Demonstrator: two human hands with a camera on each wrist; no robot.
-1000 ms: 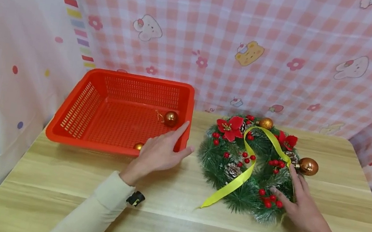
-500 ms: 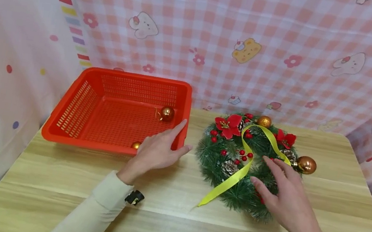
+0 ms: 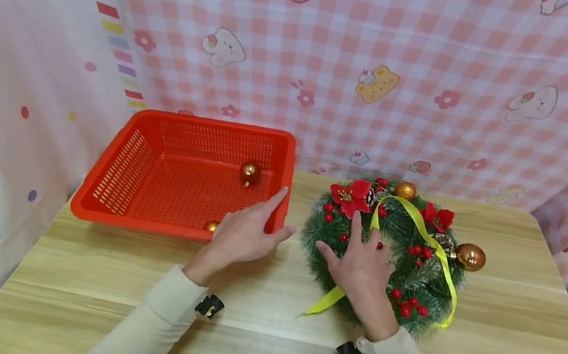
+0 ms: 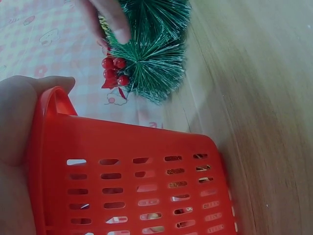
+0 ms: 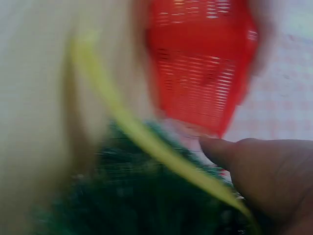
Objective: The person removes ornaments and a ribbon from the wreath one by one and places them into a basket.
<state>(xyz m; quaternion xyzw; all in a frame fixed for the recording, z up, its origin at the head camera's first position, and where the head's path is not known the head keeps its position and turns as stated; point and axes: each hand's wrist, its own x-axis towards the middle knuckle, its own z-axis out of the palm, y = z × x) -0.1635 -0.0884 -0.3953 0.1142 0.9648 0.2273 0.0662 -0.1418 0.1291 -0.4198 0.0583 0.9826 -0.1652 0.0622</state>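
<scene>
In the head view, my left hand (image 3: 242, 236) rests at the front right corner of a red plastic basket (image 3: 157, 227), index finger straight along the rim and thumb spread outward. My right hand (image 3: 362, 273) is over the left part of a green Christmas wreath (image 3: 318, 239), with its fingers spread. A yellow ribbon (image 3: 415, 215) loops over the wreath; one end drops down the right side, while the other emerges from under my right hand. Red poinsettias (image 3: 350, 197), berry sprigs (image 3: 405, 310) and a glittery gold ball (image 3: 405, 190) decorate the wreath.
Inside the basket are a shiny copper bauble (image 3: 249, 174) and a gold ball (image 3: 210, 225), partly hidden. Another copper bauble (image 3: 470, 257) sticks out at the wreath's right edge. A wooden table (image 3: 255, 347) carries everything, with a pink checked curtain (image 3: 285, 33) behind.
My right hand has left the ribbon at the wreath's right side and moved left across it. The ribbon's right end now hangs loose. In the basket, the copper bauble has rolled slightly left.
</scene>
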